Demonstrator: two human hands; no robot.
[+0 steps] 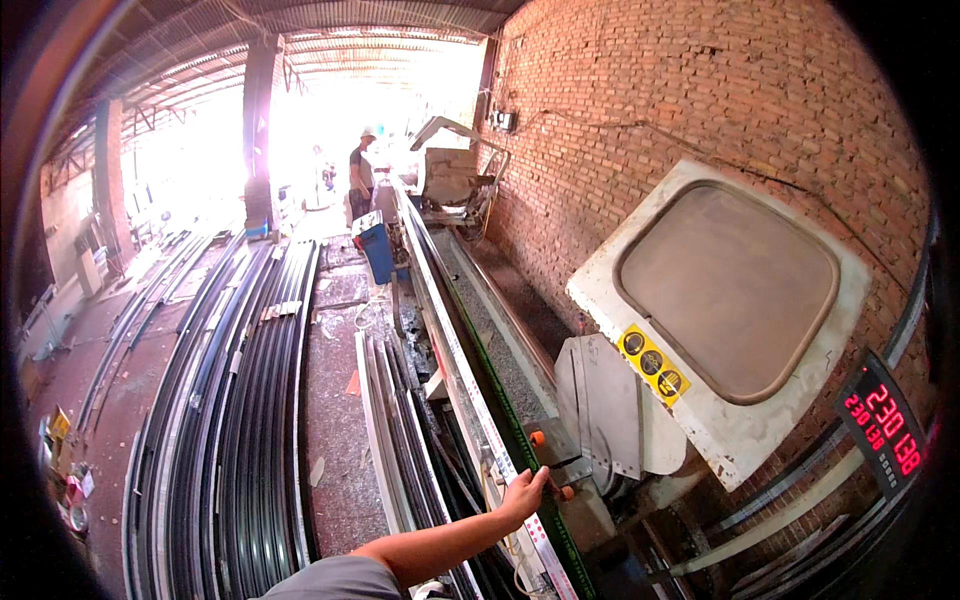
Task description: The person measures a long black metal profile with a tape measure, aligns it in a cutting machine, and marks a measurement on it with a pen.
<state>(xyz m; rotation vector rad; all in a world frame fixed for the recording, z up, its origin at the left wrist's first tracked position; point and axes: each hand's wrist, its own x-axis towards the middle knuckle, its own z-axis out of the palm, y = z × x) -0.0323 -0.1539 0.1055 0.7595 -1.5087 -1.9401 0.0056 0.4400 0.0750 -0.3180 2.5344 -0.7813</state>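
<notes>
My left hand (524, 496) reaches across from the lower edge, out of a grey sleeve. Its fingers are curled together over the edge of a long machine rail (470, 400) with a printed white strip. Just beyond the fingertips is an orange knob (567, 493), and a second orange knob (537, 438) sits a little farther off. What the fingers grip, if anything, is hidden. Beside the hand, a grey metal guard plate (600, 400) joins a large white hood (725, 440) with a rounded window. My right hand is out of view.
Long dark metal profiles (265, 400) cover the floor at left, with lighter profiles (378, 430) beside the rail. A blue bin (376, 252) and a person in a light helmet (360, 172) are farther back. A red-digit display (882, 425) stands at right, near a brick wall (700, 90).
</notes>
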